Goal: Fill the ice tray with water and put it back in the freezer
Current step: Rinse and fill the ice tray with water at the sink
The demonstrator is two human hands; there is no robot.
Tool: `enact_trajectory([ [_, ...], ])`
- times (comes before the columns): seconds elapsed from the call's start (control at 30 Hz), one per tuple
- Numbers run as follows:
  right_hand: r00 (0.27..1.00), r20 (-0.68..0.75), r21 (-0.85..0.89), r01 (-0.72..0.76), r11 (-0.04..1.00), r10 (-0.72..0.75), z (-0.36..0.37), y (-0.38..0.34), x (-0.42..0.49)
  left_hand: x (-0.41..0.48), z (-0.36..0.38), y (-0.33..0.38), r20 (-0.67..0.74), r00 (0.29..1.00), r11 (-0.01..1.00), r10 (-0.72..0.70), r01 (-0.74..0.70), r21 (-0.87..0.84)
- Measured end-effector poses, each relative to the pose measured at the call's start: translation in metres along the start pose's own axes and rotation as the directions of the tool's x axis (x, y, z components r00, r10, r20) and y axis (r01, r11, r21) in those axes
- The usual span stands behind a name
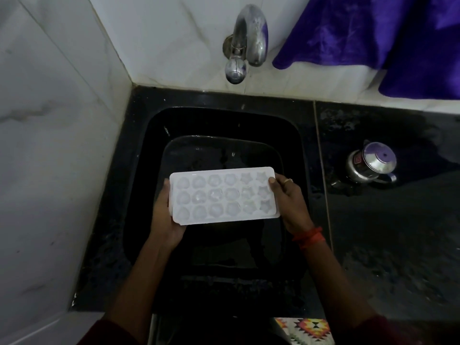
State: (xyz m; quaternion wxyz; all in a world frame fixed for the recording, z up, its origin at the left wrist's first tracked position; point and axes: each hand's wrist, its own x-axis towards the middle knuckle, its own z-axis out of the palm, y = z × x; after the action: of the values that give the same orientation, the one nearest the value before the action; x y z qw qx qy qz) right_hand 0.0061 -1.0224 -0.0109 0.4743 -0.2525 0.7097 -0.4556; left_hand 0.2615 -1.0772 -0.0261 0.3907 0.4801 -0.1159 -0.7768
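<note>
A white plastic ice tray (224, 195) with several round and star-shaped cells hangs level over the black sink (139, 150). My left hand (165, 215) grips its left end from below and behind. My right hand (290, 197), wearing a ring and an orange thread at the wrist, holds the right end with the thumb on the rim. The cells look glossy; whether they hold water I cannot tell. The metal tap (249, 38) sticks out of the back wall above the sink, and no water runs from it.
A steel lidded jug (373, 163) stands on the wet black counter (398, 232) to the right. A purple cloth (373, 31) hangs at the back right. White marble wall (49, 120) closes the left side. A patterned mat (306, 329) lies below.
</note>
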Motion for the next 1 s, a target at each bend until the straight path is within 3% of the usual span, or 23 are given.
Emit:
enact_trajectory([
  [0.1, 0.999, -0.045, -0.007, 0.014, 1.0, -0.014, 0.0, 0.007, -0.008, -0.011, -0.005, -0.014, 0.03, 0.999, 0.97, -0.029, 0.035, -0.241],
  [0.2, 0.996, -0.081, -0.041, 0.035, 0.999, -0.038, 0.0, 0.013, -0.013, -0.02, 0.0, -0.037, 0.022, 1.0, 0.934, -0.01, 0.017, -0.356],
  [0.4, 0.996, -0.086, -0.008, 0.011, 1.0, -0.012, -0.007, 0.022, -0.017, -0.022, 0.005, -0.05, 0.013, 1.0, 0.942, -0.022, 0.025, -0.334],
  [0.57, 0.998, -0.059, 0.004, 0.008, 1.0, -0.008, -0.007, 0.026, -0.022, -0.016, 0.009, -0.047, -0.108, 0.993, 0.967, -0.052, 0.023, -0.255],
  [0.67, 0.994, -0.092, -0.119, 0.051, 0.992, -0.062, -0.008, 0.029, -0.025, -0.016, 0.01, -0.048, -0.164, 0.986, 0.973, -0.039, 0.0, -0.232],
  [0.77, 0.956, -0.118, -0.319, 0.221, 0.922, -0.27, -0.012, 0.028, -0.031, -0.019, 0.01, -0.05, -0.237, 0.971, 0.97, -0.028, -0.031, -0.243],
  [0.87, 0.875, -0.057, -0.47, 0.402, 0.786, -0.481, -0.016, 0.028, -0.033, -0.022, 0.009, -0.052, -0.268, 0.963, 0.972, -0.007, -0.056, -0.229],
  [1.0, 0.875, 0.091, -0.64, 0.417, 0.646, -0.475, -0.02, 0.027, -0.034, -0.023, 0.008, -0.051, -0.296, 0.955, 0.975, 0.015, -0.08, -0.208],
])
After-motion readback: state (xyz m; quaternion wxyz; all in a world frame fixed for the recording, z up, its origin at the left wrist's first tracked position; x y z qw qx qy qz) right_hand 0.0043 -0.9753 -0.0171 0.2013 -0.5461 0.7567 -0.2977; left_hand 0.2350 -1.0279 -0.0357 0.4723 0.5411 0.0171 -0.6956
